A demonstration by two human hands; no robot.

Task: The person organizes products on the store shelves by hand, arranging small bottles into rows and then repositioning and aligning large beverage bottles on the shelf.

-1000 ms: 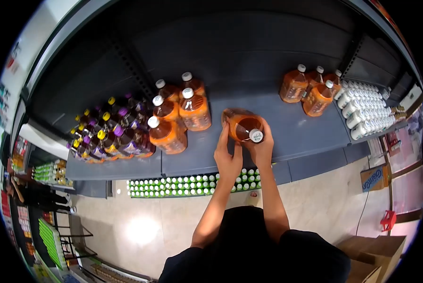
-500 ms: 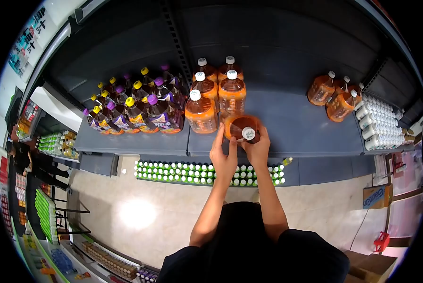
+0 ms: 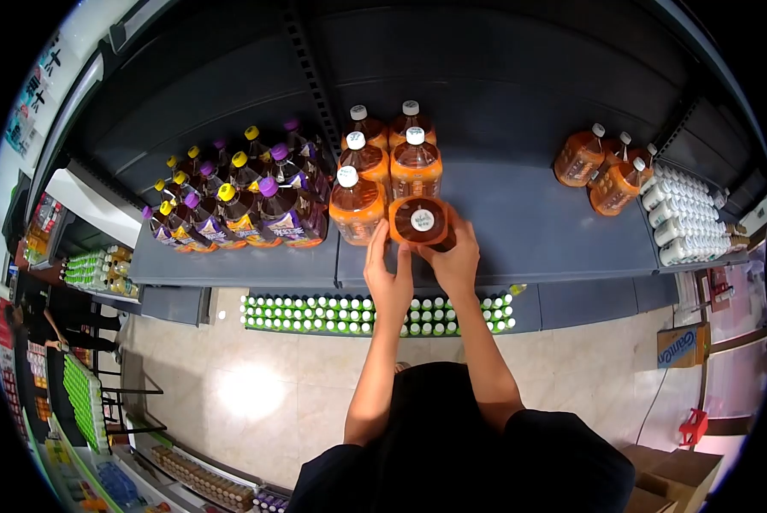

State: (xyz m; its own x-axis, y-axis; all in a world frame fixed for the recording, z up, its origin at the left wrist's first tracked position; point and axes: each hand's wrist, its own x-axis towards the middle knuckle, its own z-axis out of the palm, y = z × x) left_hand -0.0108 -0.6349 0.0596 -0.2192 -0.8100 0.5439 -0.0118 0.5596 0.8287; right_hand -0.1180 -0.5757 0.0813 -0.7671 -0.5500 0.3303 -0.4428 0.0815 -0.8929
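An orange-labelled drink bottle (image 3: 420, 205) with a white cap sits between my two hands, seen almost from above. My left hand (image 3: 389, 278) is closed on its left side, and my right hand (image 3: 453, 258) grips its right side. Directly behind it stands a matching bottle (image 3: 417, 168) in a double row of the same drink. The front bottle (image 3: 355, 209) of the left row is close beside my left fingertips. Under the held bottle is the front part of the dark grey shelf (image 3: 537, 227); whether the base touches it is hidden.
Dark tea bottles (image 3: 289, 214) with yellow and purple caps fill the shelf's left. To the right are several orange bottles (image 3: 616, 188) and packed white bottles (image 3: 678, 214). Green bottles with white caps (image 3: 315, 315) line the lower shelf. Another person (image 3: 54, 312) stands far left.
Both my hands have shifted left with the bottle, bringing it in line with the right-hand row. The bottle looks more upright to the camera now. The view has moved slightly.
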